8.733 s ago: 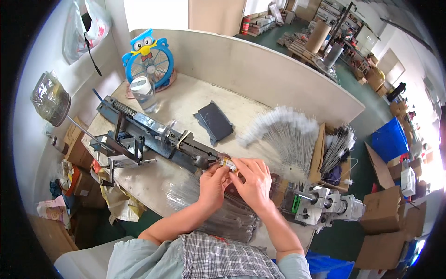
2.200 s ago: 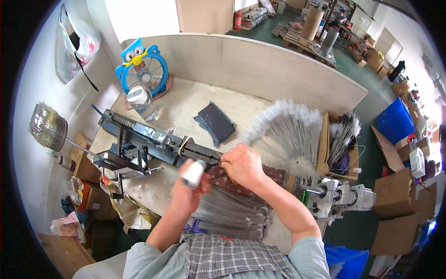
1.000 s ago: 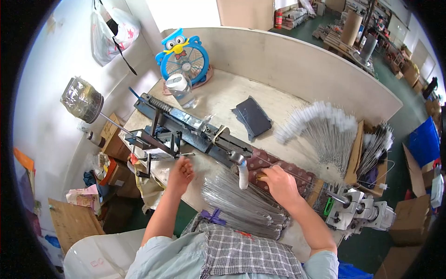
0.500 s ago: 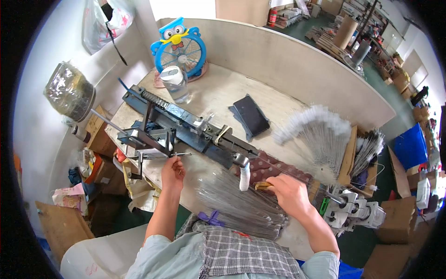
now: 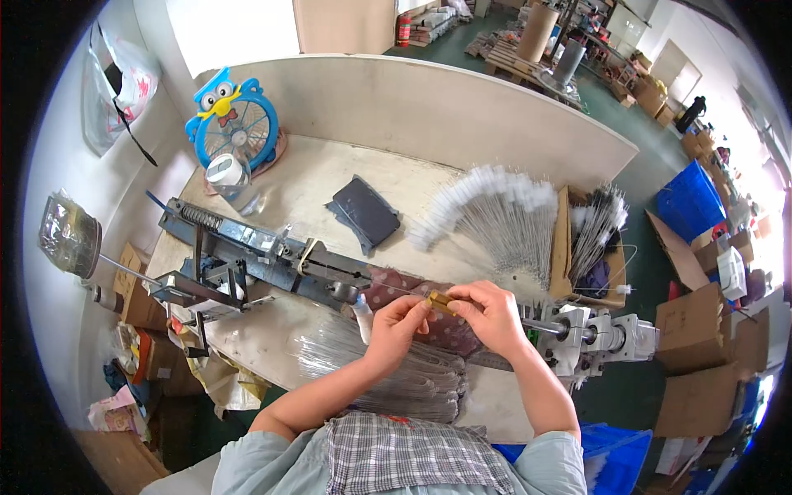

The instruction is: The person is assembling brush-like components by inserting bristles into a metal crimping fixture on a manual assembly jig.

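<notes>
My left hand (image 5: 396, 318) and my right hand (image 5: 492, 312) meet over the near side of the workbench, both pinching a small brass-coloured piece (image 5: 440, 302) with a thin wire running left from it toward the long grey metal jig (image 5: 264, 256). A small white tube brush (image 5: 360, 313) stands just left of my left hand. Under my forearms lies a bundle of thin metal wires (image 5: 388, 375). A fan of finished white-tipped brushes (image 5: 495, 214) is spread beyond my right hand.
A blue owl-shaped fan (image 5: 231, 120) and a tape roll (image 5: 224, 172) stand at the back left. A dark flat pouch (image 5: 363, 213) lies mid-table. A cardboard box of brushes (image 5: 598, 239) and a grey motor unit (image 5: 594, 334) sit to the right. Cartons and a blue bin (image 5: 693, 198) stand on the floor.
My left hand has come in from the left side of the jig to join my right hand at the brass piece. The view has swung slightly right.
</notes>
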{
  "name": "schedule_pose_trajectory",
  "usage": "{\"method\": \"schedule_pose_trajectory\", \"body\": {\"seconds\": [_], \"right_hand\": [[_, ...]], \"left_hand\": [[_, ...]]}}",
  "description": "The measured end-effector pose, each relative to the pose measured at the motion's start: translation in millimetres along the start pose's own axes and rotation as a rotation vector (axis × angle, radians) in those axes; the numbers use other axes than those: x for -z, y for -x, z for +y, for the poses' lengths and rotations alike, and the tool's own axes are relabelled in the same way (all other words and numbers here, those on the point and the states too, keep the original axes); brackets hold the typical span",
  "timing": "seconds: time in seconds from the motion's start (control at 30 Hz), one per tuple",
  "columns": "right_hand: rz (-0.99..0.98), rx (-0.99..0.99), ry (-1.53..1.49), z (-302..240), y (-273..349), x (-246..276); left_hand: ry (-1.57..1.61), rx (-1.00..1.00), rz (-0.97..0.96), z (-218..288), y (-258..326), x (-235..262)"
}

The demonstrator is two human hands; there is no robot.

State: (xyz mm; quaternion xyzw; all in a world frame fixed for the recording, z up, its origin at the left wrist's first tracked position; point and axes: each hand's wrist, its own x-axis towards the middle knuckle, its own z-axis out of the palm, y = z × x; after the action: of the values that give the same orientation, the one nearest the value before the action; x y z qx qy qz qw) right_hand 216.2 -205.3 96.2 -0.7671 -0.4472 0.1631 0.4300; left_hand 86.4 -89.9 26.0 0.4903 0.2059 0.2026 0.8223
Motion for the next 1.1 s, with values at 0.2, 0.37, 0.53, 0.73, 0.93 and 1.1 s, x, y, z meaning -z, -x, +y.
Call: {"method": "schedule_pose_trajectory", "body": {"seconds": [0.2, 0.37, 0.53, 0.73, 0.93, 1.1], "right_hand": [[-0.069, 0.219, 0.043, 9.3, 6.4, 6.4], [0.04, 0.399, 0.347, -2.1, -7.8, -1.8], [0.228, 0.401, 0.43, -13.0, -41.1, -39.4], [0.032, 0.229, 0.252, -19.3, -39.3, -44.4], [-0.068, 0.026, 0.051, -19.7, -43.9, -46.4], [0.106, 0.231, 0.281, -32.9, -35.4, -57.0]], "left_hand": [[-0.018, 0.045, 0.136, 4.5, -1.6, -11.0], [0.073, 0.012, 0.294, 18.0, 6.5, 9.6], [0.188, 0.096, 0.28, 24.5, 7.1, 11.3], [0.205, 0.069, 0.238, 22.5, 6.8, 14.9], [0.166, 0.118, 0.178, 30.7, 5.8, 15.3], [0.368, 0.12, 0.197, 28.4, 4.6, 16.5]]}}
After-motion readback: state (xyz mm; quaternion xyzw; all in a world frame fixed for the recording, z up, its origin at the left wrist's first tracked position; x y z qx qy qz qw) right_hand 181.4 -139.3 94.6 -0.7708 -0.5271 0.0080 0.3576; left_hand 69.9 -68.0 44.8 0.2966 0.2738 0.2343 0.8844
